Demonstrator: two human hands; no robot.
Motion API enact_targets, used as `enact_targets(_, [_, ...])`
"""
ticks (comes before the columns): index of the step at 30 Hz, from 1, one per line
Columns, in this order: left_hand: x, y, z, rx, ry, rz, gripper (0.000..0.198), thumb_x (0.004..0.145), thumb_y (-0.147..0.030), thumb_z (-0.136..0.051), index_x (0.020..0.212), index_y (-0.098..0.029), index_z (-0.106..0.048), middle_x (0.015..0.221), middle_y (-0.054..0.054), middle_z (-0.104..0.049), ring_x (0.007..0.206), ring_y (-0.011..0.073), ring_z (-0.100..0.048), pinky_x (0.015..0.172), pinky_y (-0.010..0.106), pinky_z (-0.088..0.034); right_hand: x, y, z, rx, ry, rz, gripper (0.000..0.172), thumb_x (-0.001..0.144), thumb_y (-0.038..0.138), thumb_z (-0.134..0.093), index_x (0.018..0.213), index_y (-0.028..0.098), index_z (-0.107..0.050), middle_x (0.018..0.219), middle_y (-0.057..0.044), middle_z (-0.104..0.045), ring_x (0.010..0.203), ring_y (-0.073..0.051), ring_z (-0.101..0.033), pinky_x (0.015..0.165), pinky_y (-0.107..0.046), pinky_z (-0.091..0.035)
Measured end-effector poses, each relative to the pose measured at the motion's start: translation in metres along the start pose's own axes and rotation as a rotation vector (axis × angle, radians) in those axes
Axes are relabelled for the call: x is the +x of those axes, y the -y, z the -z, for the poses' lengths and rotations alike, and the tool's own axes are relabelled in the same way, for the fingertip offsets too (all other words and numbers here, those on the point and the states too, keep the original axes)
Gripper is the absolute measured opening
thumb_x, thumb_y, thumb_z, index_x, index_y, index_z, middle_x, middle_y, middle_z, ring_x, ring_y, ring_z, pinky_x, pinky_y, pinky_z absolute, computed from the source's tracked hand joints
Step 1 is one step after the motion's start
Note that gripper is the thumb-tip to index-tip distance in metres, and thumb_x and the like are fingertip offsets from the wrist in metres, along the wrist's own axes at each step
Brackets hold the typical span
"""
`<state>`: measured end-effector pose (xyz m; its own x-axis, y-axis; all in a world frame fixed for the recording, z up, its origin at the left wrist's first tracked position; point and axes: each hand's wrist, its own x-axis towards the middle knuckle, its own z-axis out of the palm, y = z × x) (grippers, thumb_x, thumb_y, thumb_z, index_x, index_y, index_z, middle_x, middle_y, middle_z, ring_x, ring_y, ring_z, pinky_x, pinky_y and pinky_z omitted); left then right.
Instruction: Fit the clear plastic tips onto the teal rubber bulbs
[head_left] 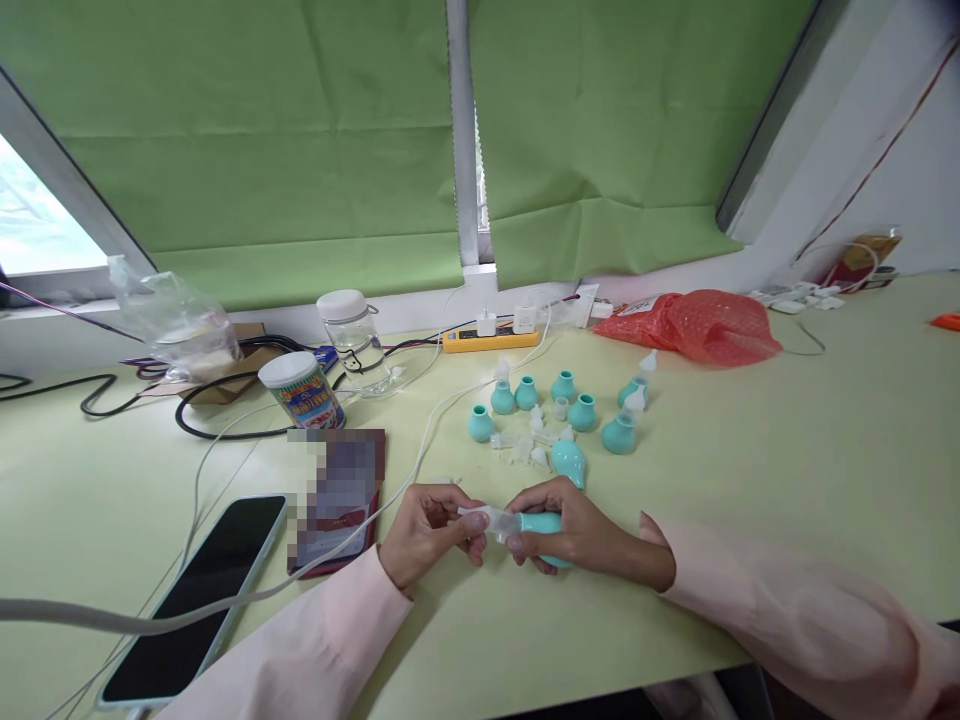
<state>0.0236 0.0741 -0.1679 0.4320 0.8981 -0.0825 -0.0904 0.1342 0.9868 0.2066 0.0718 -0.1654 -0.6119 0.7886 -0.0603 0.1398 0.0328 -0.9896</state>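
Note:
Over the near part of the table, my left hand [442,528] pinches a translucent white nozzle tip [480,517]. My right hand [570,530] is wrapped round a teal rubber suction bulb [541,523], lying on its side with its neck to the left. The nozzle and the bulb's neck meet between my hands; how firmly they are joined I cannot tell. Just beyond lies another teal bulb [568,463] on its side, near several loose clear plastic pieces [521,448]. Several bulbs without tips, such as one teal bulb [481,424], stand upright. A bulb with a tip [619,434] stands to the right.
A dark phone [202,590] and a red-edged item [337,500], partly blurred, lie left. A white cable [360,540] runs across them. Behind stand a printed can [304,392], a clear jar [360,350], an orange power strip [491,342] and red bubble wrap [705,325].

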Motion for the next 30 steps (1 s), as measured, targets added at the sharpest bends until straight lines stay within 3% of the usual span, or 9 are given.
enact_targets(4, [-0.002,-0.001,-0.007,0.007,-0.001,-0.031,0.026,0.056,-0.032,-0.069,0.064,-0.009,-0.061,0.053,0.004,-0.061,0.042,0.0119,-0.054,0.043,0.026,-0.046,-0.005,0.015,0.010,-0.374,-0.054,0.177,0.016,0.067,0.029,-0.059,0.074,0.015,-0.059,0.063,0.000,-0.057,0.051,-0.009,-0.050,0.049,-0.022,-0.042])
enact_targets(7, [-0.002,-0.002,-0.004,0.113,0.011,-0.098,0.047,0.055,-0.039,-0.068,0.092,-0.010,-0.060,0.059,0.004,-0.060,0.048,0.0130,-0.053,0.044,0.027,-0.047,-0.013,0.038,0.031,-0.672,-0.073,0.351,0.011,0.066,0.026,-0.060,0.075,0.019,-0.060,0.071,-0.001,-0.058,0.066,-0.013,-0.054,0.063,-0.026,-0.043])
enact_targets(9, [-0.001,-0.003,0.002,0.367,-0.081,-0.208,0.047,0.064,-0.040,-0.060,0.100,-0.011,-0.057,0.061,0.004,-0.059,0.051,0.0125,-0.052,0.045,0.026,-0.046,-0.022,0.051,0.051,-0.790,-0.157,0.400,0.013,0.066,0.030,-0.060,0.076,0.020,-0.060,0.079,-0.003,-0.055,0.072,-0.014,-0.053,0.067,-0.027,-0.043])
enact_targets(11, [0.001,-0.003,0.009,0.807,-0.249,-0.353,0.032,0.071,-0.035,-0.053,0.093,-0.013,-0.060,0.065,0.005,-0.059,0.055,0.0128,-0.053,0.051,0.026,-0.046,-0.034,0.058,0.072,-0.884,-0.285,0.409,0.015,0.068,0.033,-0.058,0.078,0.022,-0.060,0.082,-0.004,-0.053,0.074,-0.014,-0.053,0.067,-0.027,-0.042])
enact_targets(14, [0.005,0.000,0.015,1.390,-0.369,-0.404,0.028,0.075,-0.027,-0.046,0.098,-0.016,-0.058,0.081,0.009,-0.060,0.068,0.0183,-0.057,0.058,0.029,-0.046,-0.052,0.057,0.101,-1.013,-0.483,0.345,0.014,0.069,0.034,-0.057,0.071,0.020,-0.056,0.072,-0.003,-0.054,0.066,-0.013,-0.051,0.063,-0.026,-0.041])
enact_targets(17, [0.008,0.007,0.016,1.634,-0.359,-0.306,0.032,0.076,-0.022,-0.045,0.107,-0.016,-0.050,0.099,0.012,-0.055,0.084,0.0233,-0.055,0.056,0.030,-0.048,-0.065,0.045,0.124,-1.166,-0.563,0.113,0.020,0.066,0.038,-0.058,0.062,0.019,-0.053,0.063,-0.003,-0.054,0.058,-0.013,-0.050,0.058,-0.026,-0.039])
enact_targets(20, [0.010,0.010,0.016,1.702,-0.276,-0.199,0.024,0.079,-0.016,-0.042,0.099,-0.018,-0.054,0.094,0.011,-0.057,0.087,0.0226,-0.053,0.055,0.028,-0.048,-0.069,0.029,0.138,-1.208,-0.612,-0.132,0.020,0.064,0.038,-0.058,0.062,0.019,-0.054,0.059,-0.003,-0.055,0.055,-0.013,-0.050,0.054,-0.027,-0.038])
enact_targets(22, [0.011,0.011,0.017,1.703,-0.233,-0.162,0.023,0.080,-0.013,-0.039,0.095,-0.019,-0.056,0.087,0.009,-0.059,0.085,0.0213,-0.053,0.055,0.027,-0.047,-0.067,0.020,0.145,-1.175,-0.620,-0.203,0.017,0.066,0.035,-0.055,0.064,0.018,-0.055,0.059,-0.003,-0.056,0.055,-0.014,-0.051,0.054,-0.027,-0.037])
enact_targets(30, [0.015,0.014,0.020,1.565,-0.184,-0.297,0.025,0.079,-0.011,-0.040,0.099,-0.015,-0.055,0.090,0.010,-0.058,0.087,0.0202,-0.052,0.072,0.033,-0.047,-0.065,0.012,0.150,-1.127,-0.583,-0.227,0.015,0.067,0.031,-0.052,0.070,0.017,-0.057,0.062,-0.005,-0.059,0.056,-0.015,-0.053,0.052,-0.026,-0.037])
